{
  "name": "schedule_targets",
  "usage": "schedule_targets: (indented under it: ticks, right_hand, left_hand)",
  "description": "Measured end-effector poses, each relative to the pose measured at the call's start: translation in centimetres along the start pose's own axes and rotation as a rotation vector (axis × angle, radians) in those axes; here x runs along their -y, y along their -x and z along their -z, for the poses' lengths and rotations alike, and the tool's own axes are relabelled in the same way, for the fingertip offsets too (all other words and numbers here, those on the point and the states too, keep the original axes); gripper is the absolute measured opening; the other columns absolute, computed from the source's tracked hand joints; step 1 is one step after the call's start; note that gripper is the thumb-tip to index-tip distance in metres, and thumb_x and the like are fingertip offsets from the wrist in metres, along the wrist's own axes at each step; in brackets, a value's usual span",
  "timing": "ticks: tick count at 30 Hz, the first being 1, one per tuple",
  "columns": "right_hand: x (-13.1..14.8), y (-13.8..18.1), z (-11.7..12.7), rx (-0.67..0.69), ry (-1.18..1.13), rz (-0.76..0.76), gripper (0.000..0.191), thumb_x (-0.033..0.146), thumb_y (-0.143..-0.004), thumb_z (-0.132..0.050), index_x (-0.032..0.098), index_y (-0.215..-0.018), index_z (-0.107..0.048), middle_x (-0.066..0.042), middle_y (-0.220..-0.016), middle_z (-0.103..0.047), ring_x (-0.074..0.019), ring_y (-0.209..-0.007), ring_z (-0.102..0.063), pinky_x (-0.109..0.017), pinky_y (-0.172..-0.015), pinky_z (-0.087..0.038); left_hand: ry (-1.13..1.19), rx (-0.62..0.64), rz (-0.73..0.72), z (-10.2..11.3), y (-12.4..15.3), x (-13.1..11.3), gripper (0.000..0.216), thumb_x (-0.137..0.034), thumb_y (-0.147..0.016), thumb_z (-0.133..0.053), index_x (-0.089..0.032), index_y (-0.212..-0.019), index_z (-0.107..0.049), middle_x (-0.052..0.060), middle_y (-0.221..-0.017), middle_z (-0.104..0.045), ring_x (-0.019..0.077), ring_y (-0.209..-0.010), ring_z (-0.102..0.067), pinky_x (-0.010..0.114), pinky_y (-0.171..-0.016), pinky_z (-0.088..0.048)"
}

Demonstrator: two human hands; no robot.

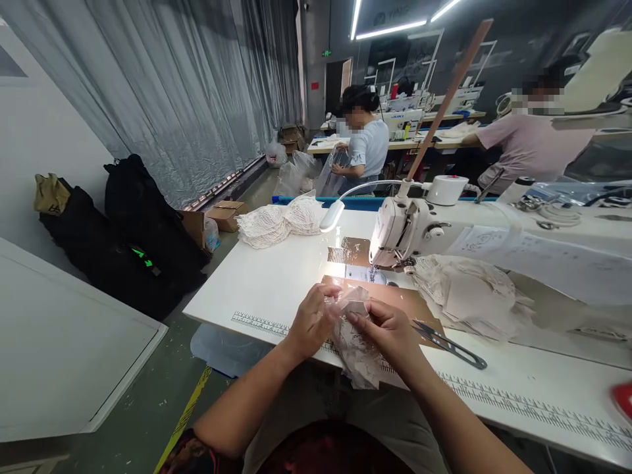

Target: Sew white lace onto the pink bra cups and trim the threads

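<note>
My left hand (313, 318) and my right hand (384, 327) both pinch a pale lace fabric piece (356, 347) just in front of me, over the near edge of the white sewing table (276, 276). The lace hangs down below my fingers. A white sewing machine (409, 230) stands just beyond, its needle area lit by a small gooseneck lamp (332, 216). Thread snips (447, 343) lie right of my right hand.
A heap of pale fabric pieces (469, 293) lies right of the machine. Bundles of white lace (279, 222) sit at the table's far left. Black bags (133, 230) rest on the floor at left. Two other people (368, 141) work at tables behind.
</note>
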State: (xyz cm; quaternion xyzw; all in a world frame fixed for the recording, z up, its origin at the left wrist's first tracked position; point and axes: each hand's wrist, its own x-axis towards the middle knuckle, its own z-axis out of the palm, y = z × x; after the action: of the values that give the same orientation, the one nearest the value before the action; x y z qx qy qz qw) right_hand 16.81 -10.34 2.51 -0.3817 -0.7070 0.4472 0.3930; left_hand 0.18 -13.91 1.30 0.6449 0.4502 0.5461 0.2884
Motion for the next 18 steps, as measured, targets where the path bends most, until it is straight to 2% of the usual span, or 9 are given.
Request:
schedule_targets:
  ticks: [3,7,9,11,13,15,17,18]
  right_hand:
    - [0.4,0.1,-0.4,-0.023,-0.046,-0.032,0.03,0.046,-0.079,-0.064,0.017,-0.073,-0.071,-0.002,-0.07,-0.063,-0.0156,-0.066,-0.055,-0.026,-0.058,-0.045]
    - [-0.1,0.5,-0.9,-0.007,-0.183,-0.115,0.034,0.049,-0.081,-0.061,0.019,-0.083,-0.077,-0.003,-0.073,-0.068,-0.018,-0.07,-0.061,-0.028,-0.063,-0.05]
    - [-0.9,0.8,-0.8,-0.108,-0.299,-0.157,0.034,0.051,-0.078,-0.063,0.021,-0.083,-0.078,-0.005,-0.075,-0.071,-0.0198,-0.072,-0.064,-0.03,-0.065,-0.052]
    - [-1.5,1.3,-0.1,-0.278,-0.404,-0.163,0.03,0.05,-0.07,-0.072,0.022,-0.078,-0.078,-0.007,-0.081,-0.074,-0.0226,-0.079,-0.066,-0.034,-0.07,-0.054]
    - [-1.9,2.2,1.1,-0.419,-0.473,-0.187,0.026,0.046,-0.061,-0.079,0.025,-0.076,-0.077,-0.007,-0.086,-0.075,-0.0229,-0.08,-0.067,-0.033,-0.069,-0.055]
    - [-1.8,3.4,2.9,-0.44,-0.506,-0.269,0.034,0.042,-0.059,-0.081,0.03,-0.091,-0.076,-0.005,-0.092,-0.075,-0.0194,-0.071,-0.067,-0.029,-0.06,-0.055]
    - [-1.4,4.8,4.6,-0.357,-0.478,-0.353,0.062,0.038,-0.061,-0.081,0.036,-0.12,-0.063,-0.004,-0.096,-0.074,-0.0181,-0.063,-0.066,-0.028,-0.051,-0.054]
    - [-1.2,5.6,5.2,-0.312,-0.435,-0.372,0.07,0.038,-0.061,-0.081,0.035,-0.127,-0.058,-0.005,-0.094,-0.074,-0.0193,-0.062,-0.066,-0.028,-0.049,-0.053]
  left_hand:
    - [-0.048,0.082,-0.097,0.5,0.4,-0.2,0.024,-0.036,-0.085,-0.059,-0.016,-0.099,-0.063,0.008,-0.104,-0.056,0.0199,-0.1,-0.054,0.033,-0.09,-0.044]
    - [0.147,0.033,0.051,1.1,0.8,0.1,0.019,-0.033,-0.086,-0.058,-0.015,-0.086,-0.065,0.008,-0.107,-0.057,0.0196,-0.104,-0.054,0.031,-0.092,-0.043]
    - [0.344,-0.012,0.193,1.6,0.8,0.5,0.021,-0.036,-0.085,-0.06,-0.015,-0.085,-0.065,0.006,-0.099,-0.06,0.0178,-0.096,-0.057,0.029,-0.088,-0.045]
    - [0.536,-0.093,0.334,2.5,0.6,1.0,0.022,-0.038,-0.083,-0.062,-0.016,-0.085,-0.063,0.002,-0.083,-0.061,0.0134,-0.079,-0.057,0.025,-0.077,-0.047]
    - [0.637,-0.204,0.396,4.0,0.1,1.5,0.024,-0.039,-0.08,-0.065,-0.017,-0.085,-0.06,-0.001,-0.075,-0.059,0.0109,-0.069,-0.055,0.022,-0.069,-0.046]
    - [0.57,-0.274,0.412,6.0,-0.9,2.0,0.028,-0.043,-0.078,-0.066,-0.017,-0.085,-0.058,-0.001,-0.076,-0.06,0.0112,-0.069,-0.057,0.023,-0.068,-0.047]
    - [0.354,-0.261,0.441,8.5,-2.0,2.6,0.035,-0.049,-0.076,-0.064,-0.016,-0.086,-0.058,0.0,-0.077,-0.061,0.0131,-0.07,-0.058,0.025,-0.069,-0.049]
    - [0.215,-0.227,0.464,9.8,-2.4,2.9,0.039,-0.052,-0.075,-0.063,-0.016,-0.088,-0.059,0.001,-0.079,-0.062,0.0147,-0.072,-0.059,0.027,-0.07,-0.049]
